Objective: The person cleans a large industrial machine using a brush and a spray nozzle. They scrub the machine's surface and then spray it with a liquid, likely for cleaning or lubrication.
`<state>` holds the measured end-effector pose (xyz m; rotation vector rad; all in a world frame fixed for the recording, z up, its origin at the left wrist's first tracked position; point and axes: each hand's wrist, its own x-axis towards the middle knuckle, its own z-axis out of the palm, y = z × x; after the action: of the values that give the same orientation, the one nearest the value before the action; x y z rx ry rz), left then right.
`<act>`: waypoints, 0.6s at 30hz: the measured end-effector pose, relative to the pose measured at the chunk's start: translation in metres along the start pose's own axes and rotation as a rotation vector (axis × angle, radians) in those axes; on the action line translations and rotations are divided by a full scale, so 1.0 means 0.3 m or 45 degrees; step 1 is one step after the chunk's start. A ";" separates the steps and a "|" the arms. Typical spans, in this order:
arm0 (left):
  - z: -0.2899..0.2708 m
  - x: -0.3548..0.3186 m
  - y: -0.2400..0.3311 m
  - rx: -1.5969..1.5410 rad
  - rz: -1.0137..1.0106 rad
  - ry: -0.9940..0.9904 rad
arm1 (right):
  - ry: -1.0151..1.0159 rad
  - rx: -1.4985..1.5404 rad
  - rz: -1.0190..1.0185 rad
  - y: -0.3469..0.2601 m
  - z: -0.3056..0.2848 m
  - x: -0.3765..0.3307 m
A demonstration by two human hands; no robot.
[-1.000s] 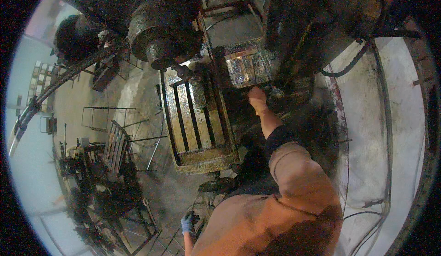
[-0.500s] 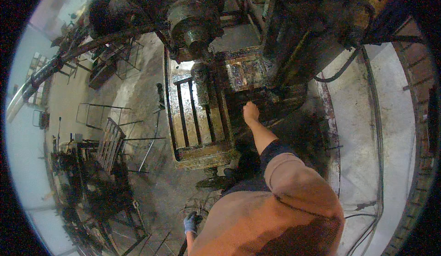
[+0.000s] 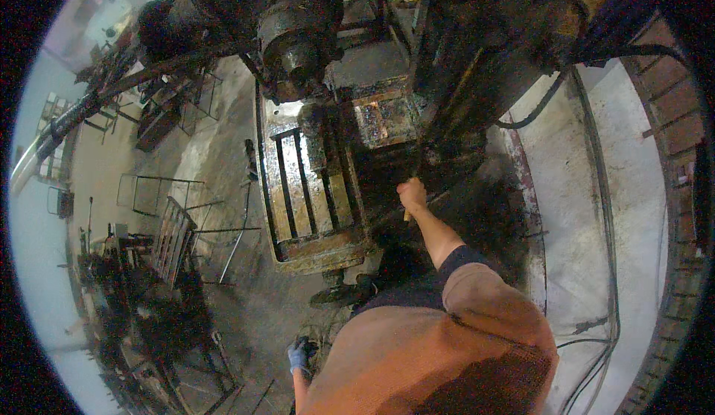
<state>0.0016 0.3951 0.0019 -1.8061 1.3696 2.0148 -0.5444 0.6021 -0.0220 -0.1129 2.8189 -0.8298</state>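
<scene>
My right hand [image 3: 412, 195], bare, is closed in a fist beside the right edge of a milling machine's slotted table [image 3: 281, 192]. A short tan handle [image 3: 407, 215] sticks out below the fist; what it belongs to is lost in the dark. My left hand [image 3: 299, 355] hangs low on the left in a blue-grey glove with dark fingers. Its fingers blend into the dark background, so their pose is unclear. Above the table sits the machine's dark spindle head [image 3: 295, 56], and wet shine covers the metal tabletop.
A handwheel [image 3: 335, 294] projects from the table's near end. Dark metal frames and a cluttered stand [image 3: 141, 296] are on the left. A slatted metal rack [image 3: 174, 240] leans there. Cables [image 3: 605, 214] run along the pale surface on the right.
My right hand has come slightly nearer to me, and the tan handle now shows below it. The left hand has shifted a little left. The whole view has moved slightly.
</scene>
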 end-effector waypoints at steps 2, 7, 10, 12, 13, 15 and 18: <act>0.028 -0.010 0.021 -0.073 -0.010 -0.023 | 0.028 0.070 0.134 -0.047 -0.049 0.011; 0.056 -0.026 0.123 0.043 0.016 0.012 | -0.315 0.337 0.293 0.048 -0.054 0.197; 0.026 -0.033 0.105 0.019 0.046 0.051 | -0.588 0.599 0.291 0.087 -0.078 0.200; -0.002 -0.007 0.071 0.235 0.152 0.040 | -0.752 0.771 -0.001 0.156 -0.126 0.231; -0.016 0.013 0.055 0.313 0.238 0.015 | -0.772 0.872 -0.207 0.181 -0.134 0.267; -0.023 0.053 0.016 0.407 0.300 -0.014 | -0.813 0.532 -0.302 0.183 -0.179 0.383; 0.047 0.006 0.085 0.323 0.039 0.056 | -0.844 -0.389 -0.359 0.114 -0.217 0.524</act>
<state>-0.0249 0.3885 0.0125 -1.7359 1.5918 1.7305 -0.7123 0.6449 -0.0138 -0.7021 2.2876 -0.3077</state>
